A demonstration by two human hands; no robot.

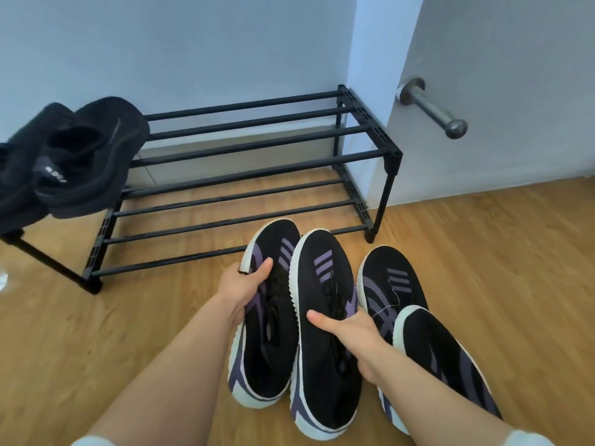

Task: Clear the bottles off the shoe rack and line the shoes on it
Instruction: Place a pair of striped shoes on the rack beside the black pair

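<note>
A black two-tier shoe rack (257, 146) of thin bars stands against the wall. A pair of black shoes (80, 156) rests on the left end of its top tier. On the floor in front lie several black sneakers with purple stripes and white soles. My left hand (244, 291) grips the left sneaker (267, 342) at its outer edge. My right hand (351, 336) holds the sneaker beside it (322, 365) over the laces. Two more sneakers (396, 284) lie to the right, one partly under my right forearm. No bottles are in view.
A white door with a metal lever handle (431, 107) stands just right of the rack. The floor is wood laminate (499, 252). A small white object (2, 281) shows at the left edge of the floor.
</note>
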